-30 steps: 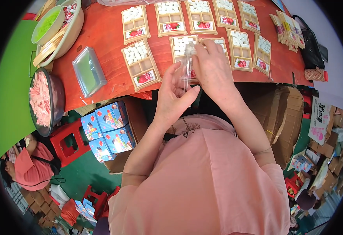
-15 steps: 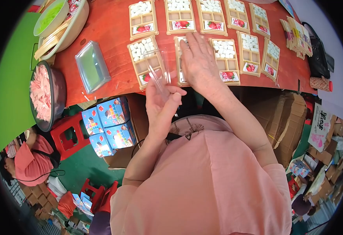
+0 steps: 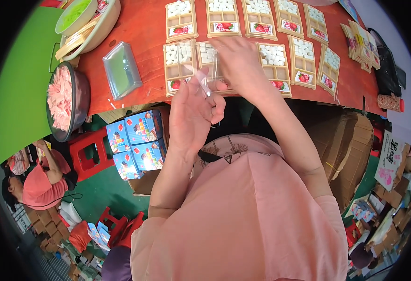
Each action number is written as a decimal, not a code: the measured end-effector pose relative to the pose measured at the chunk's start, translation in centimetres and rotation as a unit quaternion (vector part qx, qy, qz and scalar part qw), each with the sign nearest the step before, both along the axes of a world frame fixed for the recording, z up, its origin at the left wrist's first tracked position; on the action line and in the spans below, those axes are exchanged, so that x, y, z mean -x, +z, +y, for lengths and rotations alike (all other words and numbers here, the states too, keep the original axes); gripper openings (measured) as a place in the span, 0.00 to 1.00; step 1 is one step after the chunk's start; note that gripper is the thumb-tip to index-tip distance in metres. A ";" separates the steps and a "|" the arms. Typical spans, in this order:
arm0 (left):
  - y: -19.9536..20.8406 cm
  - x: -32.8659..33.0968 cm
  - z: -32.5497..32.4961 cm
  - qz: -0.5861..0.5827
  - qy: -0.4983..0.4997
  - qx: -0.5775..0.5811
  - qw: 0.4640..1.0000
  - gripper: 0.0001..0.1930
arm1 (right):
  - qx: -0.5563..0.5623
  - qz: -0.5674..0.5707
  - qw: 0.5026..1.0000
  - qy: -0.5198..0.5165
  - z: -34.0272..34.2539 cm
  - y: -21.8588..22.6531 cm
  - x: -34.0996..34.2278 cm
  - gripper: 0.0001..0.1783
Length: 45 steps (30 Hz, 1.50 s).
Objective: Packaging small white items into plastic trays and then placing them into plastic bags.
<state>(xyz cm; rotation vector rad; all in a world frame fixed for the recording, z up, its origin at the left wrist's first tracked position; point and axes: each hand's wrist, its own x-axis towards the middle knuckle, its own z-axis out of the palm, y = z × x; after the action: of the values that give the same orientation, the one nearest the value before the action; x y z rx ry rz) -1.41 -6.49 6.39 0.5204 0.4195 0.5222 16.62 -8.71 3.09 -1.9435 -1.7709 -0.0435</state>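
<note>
My left hand [image 3: 191, 112] is raised just off the table's front edge, its fingers curled around a clear plastic lid [image 3: 201, 77]. Through the lid part of a beige compartment tray [image 3: 209, 55] shows, with white pellet-like pieces in its far section. Over that tray's right side lies my right hand [image 3: 240, 65], fingers stretched out and slightly blurred, hiding much of it. Close on the left stands another beige tray [image 3: 179, 70], holding white pieces and a strawberry-printed packet. To the right of my right hand is a similar filled tray [image 3: 274, 68].
More filled trays [image 3: 224, 16] form a back row on the red table [image 3: 149, 28]. At left are a clear plastic box [image 3: 122, 70], a dark bowl of pink packets [image 3: 84, 100] and a cream basin [image 3: 114, 21]. Blue printed boxes [image 3: 144, 129] stand below the edge; a person [image 3: 44, 187] sits beyond.
The tray under my right hand has slid left, close to its neighbour. My left hand has turned, its palm showing more, with the lid still in it. The whole view has shifted slightly.
</note>
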 end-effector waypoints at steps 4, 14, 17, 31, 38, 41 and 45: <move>-0.1 -1.2 -1.2 0.069 0.005 -0.050 0.996 0.32 | -0.108 0.329 0.931 -0.111 -3.7 3.4 -0.4 0.12; -2.6 -8.1 -5.6 0.301 0.028 -0.570 0.764 0.45 | -0.082 0.569 0.793 -0.202 -10.0 2.1 -1.8 0.37; -3.5 -9.8 -5.6 0.284 0.025 -0.469 0.836 0.31 | -0.015 0.326 0.917 -0.231 -9.4 1.7 -3.9 0.37; -4.8 -10.2 -5.4 0.229 0.058 -0.385 0.892 0.25 | 0.018 0.131 0.962 -0.238 -7.5 0.8 -5.1 0.25; -3.3 -10.8 -2.4 0.256 0.026 -0.359 0.897 0.10 | -0.086 0.257 0.940 -0.207 -7.7 -0.1 -6.7 0.22; -3.1 -11.7 0.2 0.296 0.028 -0.461 0.836 0.07 | -0.105 0.485 0.842 -0.212 -7.9 0.5 -7.6 0.22; -4.1 -13.3 2.6 0.316 0.081 -0.691 0.645 0.08 | -0.121 0.656 0.709 -0.229 -9.3 3.0 -8.7 0.22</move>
<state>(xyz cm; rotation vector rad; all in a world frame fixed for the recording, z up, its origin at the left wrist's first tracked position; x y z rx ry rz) 11.91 -3.92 2.31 2.2423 0.6920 0.7803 25.32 -17.96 6.06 -1.4219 -0.2903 0.7172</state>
